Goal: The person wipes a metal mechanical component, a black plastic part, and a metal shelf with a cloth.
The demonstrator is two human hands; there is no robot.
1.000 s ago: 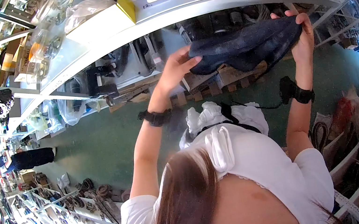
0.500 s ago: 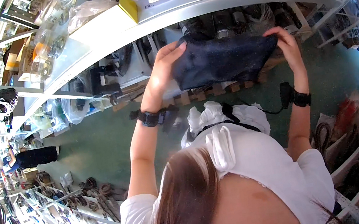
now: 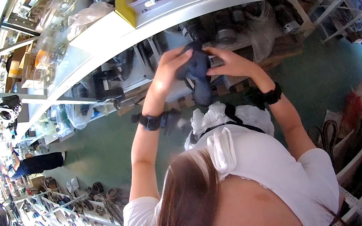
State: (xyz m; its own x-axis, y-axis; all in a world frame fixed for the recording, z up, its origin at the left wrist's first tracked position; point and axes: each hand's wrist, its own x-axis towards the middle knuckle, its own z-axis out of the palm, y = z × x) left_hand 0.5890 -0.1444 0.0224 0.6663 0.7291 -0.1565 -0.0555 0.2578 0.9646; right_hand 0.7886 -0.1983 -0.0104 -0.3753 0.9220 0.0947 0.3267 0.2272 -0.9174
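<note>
A dark navy cloth (image 3: 200,74), bunched and hanging in folds, is between my two hands in front of the lower shelf. My left hand (image 3: 168,69) grips its upper left part, thumb along the top. From the other side, my right hand (image 3: 234,63) has its thumb and a finger on the cloth's right edge, spaced apart with a gap between them. Its other fingers are partly hidden. Black straps with small devices go round both wrists.
A white shelf (image 3: 166,23) spans the front, with a plastic tub (image 3: 150,1) and cardboard boxes on it. Dark machine parts (image 3: 225,33) fill the level below. Behind me stand more racks (image 3: 59,214). Another person (image 3: 36,163) is far left on the green floor.
The cloth was stretched wide between my hands and is now gathered into a narrow bunch. My right hand has moved left toward my left hand, which stays nearly in place.
</note>
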